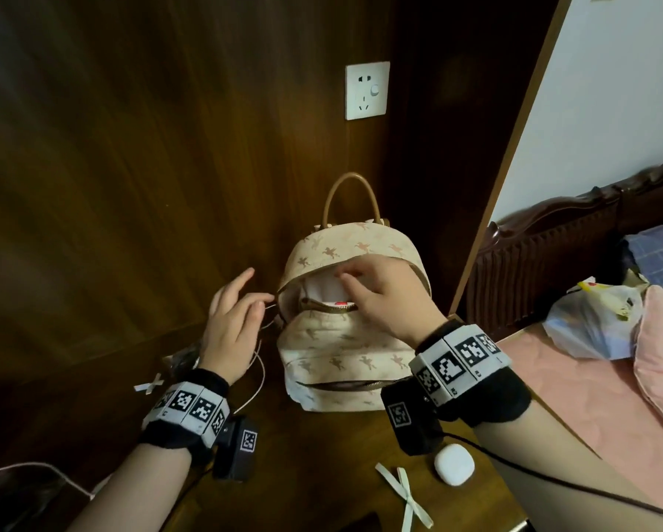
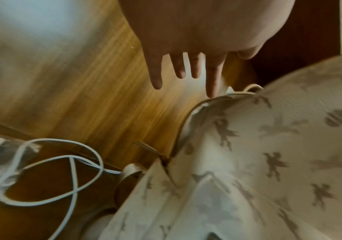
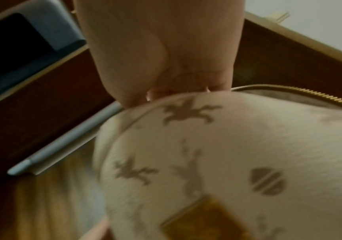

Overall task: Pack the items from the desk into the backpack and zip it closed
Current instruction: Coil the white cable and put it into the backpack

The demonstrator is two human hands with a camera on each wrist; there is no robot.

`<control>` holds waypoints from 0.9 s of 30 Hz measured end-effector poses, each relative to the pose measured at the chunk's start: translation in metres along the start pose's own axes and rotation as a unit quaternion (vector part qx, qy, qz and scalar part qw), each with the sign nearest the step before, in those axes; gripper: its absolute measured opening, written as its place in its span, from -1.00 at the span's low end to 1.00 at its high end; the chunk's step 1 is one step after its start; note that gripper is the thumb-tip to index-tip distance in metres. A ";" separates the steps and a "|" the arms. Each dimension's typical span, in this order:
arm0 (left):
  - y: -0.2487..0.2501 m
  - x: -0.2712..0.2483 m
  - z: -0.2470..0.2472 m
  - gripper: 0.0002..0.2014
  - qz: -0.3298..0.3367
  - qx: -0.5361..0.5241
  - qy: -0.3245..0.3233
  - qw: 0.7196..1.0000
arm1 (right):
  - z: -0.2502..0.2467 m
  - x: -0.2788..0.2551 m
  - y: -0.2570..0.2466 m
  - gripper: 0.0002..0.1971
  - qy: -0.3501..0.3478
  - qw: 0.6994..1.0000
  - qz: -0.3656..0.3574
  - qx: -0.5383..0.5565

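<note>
A cream backpack (image 1: 341,351) printed with brown horses stands upright on the wooden desk (image 1: 314,447), its main compartment unzipped. Something white with a red mark (image 1: 339,303) shows inside. My right hand (image 1: 376,293) reaches into the opening. In the right wrist view its fingers (image 3: 166,81) curl over the fabric rim of the backpack (image 3: 207,154). My left hand (image 1: 234,320) hovers at the bag's left side with straight, spread fingers (image 2: 213,81); the forefinger tip touches the zip edge of the backpack (image 2: 248,146). A white cable (image 2: 63,162) loops on the desk below that hand.
A white earbud case (image 1: 453,464) and crossed white strips (image 1: 402,493) lie near the desk's front. Another strip (image 1: 149,385) and a clear wrapper (image 1: 180,359) sit at the left. Dark wood panelling with a wall socket (image 1: 367,90) rises behind. A bed (image 1: 590,397) borders the right.
</note>
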State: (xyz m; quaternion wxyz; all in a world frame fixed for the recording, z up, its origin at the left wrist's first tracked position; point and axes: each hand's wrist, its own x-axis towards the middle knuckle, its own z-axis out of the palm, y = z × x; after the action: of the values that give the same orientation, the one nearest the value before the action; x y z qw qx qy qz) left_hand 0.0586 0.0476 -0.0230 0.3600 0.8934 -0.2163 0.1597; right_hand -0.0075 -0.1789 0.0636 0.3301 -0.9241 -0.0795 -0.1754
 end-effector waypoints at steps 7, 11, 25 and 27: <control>-0.068 -0.036 -0.032 -0.68 -0.192 0.056 -0.035 0.979 | 0.044 -0.008 -0.058 -0.82 0.047 0.984 -0.172 -0.006; -0.103 -0.069 -0.043 -0.73 -0.232 0.060 -0.089 0.967 | 0.076 -0.008 -0.073 -0.80 0.011 0.974 -0.221 -0.039; -0.139 -0.132 -0.045 -0.58 -0.318 0.055 -0.356 0.877 | 0.188 -0.031 -0.055 -0.69 -0.397 0.909 0.085 -0.096; -0.144 -0.133 -0.042 -0.59 -0.311 0.078 -0.340 0.884 | 0.189 -0.036 -0.053 -0.67 -0.398 0.905 0.106 -0.105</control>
State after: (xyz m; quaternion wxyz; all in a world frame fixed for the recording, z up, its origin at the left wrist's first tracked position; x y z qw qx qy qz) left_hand 0.0117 0.2067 -0.1356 0.2244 0.9396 -0.0231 -0.2572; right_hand -0.0034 -0.0182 -0.0554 0.1886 -0.9493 -0.0867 0.2363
